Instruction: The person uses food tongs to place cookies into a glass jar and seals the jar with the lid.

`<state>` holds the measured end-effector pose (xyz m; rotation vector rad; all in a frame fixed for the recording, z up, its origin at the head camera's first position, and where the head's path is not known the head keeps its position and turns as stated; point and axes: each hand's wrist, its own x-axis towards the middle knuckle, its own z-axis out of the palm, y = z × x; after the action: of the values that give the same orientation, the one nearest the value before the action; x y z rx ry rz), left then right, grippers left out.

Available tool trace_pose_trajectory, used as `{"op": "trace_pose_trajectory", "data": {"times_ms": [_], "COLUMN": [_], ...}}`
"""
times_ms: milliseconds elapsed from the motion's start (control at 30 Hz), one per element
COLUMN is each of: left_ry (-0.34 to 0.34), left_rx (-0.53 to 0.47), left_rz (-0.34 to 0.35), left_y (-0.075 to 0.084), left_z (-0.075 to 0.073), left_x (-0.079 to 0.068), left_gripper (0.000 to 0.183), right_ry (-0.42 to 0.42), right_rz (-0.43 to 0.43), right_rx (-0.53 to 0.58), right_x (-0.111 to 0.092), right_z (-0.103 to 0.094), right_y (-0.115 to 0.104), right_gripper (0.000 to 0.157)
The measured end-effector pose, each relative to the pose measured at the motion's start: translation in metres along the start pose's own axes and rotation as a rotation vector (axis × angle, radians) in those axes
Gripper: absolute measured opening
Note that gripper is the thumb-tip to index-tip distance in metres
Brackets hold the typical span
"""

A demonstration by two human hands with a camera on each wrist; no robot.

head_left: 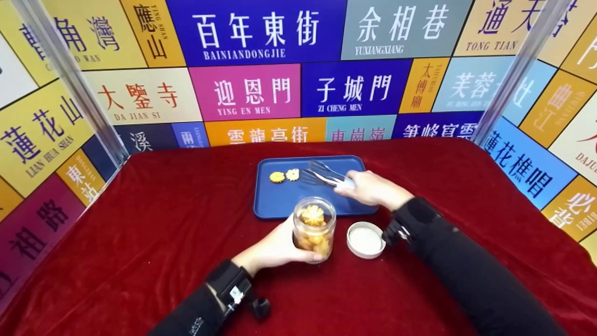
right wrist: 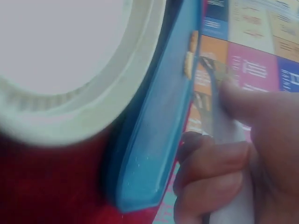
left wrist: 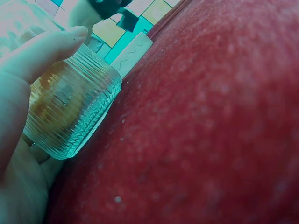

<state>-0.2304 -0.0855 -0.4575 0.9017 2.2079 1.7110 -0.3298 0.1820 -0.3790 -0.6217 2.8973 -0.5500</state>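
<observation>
We hold the tongs (head_left: 327, 178) in our curled right grip (head_left: 371, 187), two scalloped cookies (head_left: 277, 177) lying leftward along their long axis, our left grip (head_left: 276, 246) clasping the glass jar (head_left: 315, 234).

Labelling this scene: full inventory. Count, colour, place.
cloth: 1, red, underneath
signs: many, multicoloured, behind, beside cloth
posts: 2, silvery, cloth's back corners
tray: 1, blue, on cloth
tray biscuits: 2, yellow, tray's left half
jar: 1, clear, by tray's near edge
jar biscuits: several, yellow, inside jar
lid: 1, white, right of jar
tongs: 1, silvery, over tray
left hand: 1, bare, on jar
right hand: 1, bare, on tongs
wrist bands: 2, black, each wrist
sleeves: 2, black, forearms
</observation>
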Motion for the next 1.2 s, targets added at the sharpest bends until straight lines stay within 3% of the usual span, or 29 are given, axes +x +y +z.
{"op": "trace_pose_trajectory", "data": {"times_ms": [433, 800, 1200], "left_ry": [0.012, 0.003, -0.002], "left_rx": [0.002, 0.007, -0.005], "left_rz": [-0.015, 0.002, 0.019], "left_y": [0.002, 0.001, -0.001], "left_z": [0.001, 0.0, -0.001], "left_x": [-0.001, -0.001, 0.0], "left_gripper": [0.091, 0.091, 0.096], "right_ry": [-0.043, -0.117, -0.127], "right_rz": [0.098, 0.197, 0.167], "right_rx": [0.012, 0.054, 0.024], "right_x": [0.039, 0.047, 0.042], "right_z": [0.012, 0.02, 0.017], "right_y": [-0.029, -0.036, -0.041], "right_gripper": [0.047, 0.044, 0.033]}}
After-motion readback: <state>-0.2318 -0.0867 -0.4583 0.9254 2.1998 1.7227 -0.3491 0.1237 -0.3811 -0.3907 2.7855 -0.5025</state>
